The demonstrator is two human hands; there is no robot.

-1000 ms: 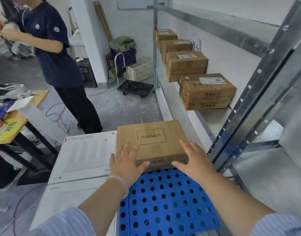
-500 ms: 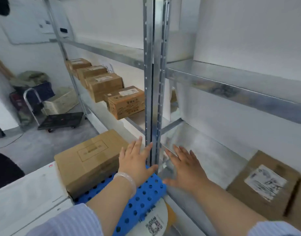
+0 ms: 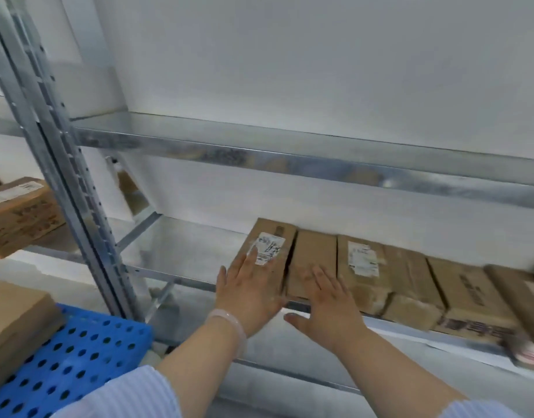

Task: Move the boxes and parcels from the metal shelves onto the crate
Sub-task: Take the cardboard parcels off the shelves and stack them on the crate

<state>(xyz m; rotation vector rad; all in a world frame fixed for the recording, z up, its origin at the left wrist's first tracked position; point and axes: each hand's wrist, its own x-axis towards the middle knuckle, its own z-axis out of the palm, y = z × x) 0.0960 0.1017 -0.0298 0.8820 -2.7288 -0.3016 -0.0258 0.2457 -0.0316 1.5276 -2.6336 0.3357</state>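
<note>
A row of several brown cardboard boxes lies on the middle metal shelf (image 3: 181,251). My left hand (image 3: 247,294) has straight fingers over the leftmost labelled box (image 3: 268,236). My right hand (image 3: 326,306), fingers spread, reaches over the plain box (image 3: 315,251) beside it. Neither hand grips anything. Whether the palms touch the boxes is unclear. At the lower left the blue perforated crate (image 3: 78,357) carries a flat brown box (image 3: 12,315).
A grey upright shelf post (image 3: 66,182) stands between the crate and the hands. Another labelled box (image 3: 18,212) sits on the shelf bay to the left. An upper shelf beam (image 3: 289,155) runs above the boxes. More boxes (image 3: 470,297) continue to the right.
I have left the flat box on the crate and turned right. Both hands moved from the crate, past the post, to the boxes on the right shelf bay.
</note>
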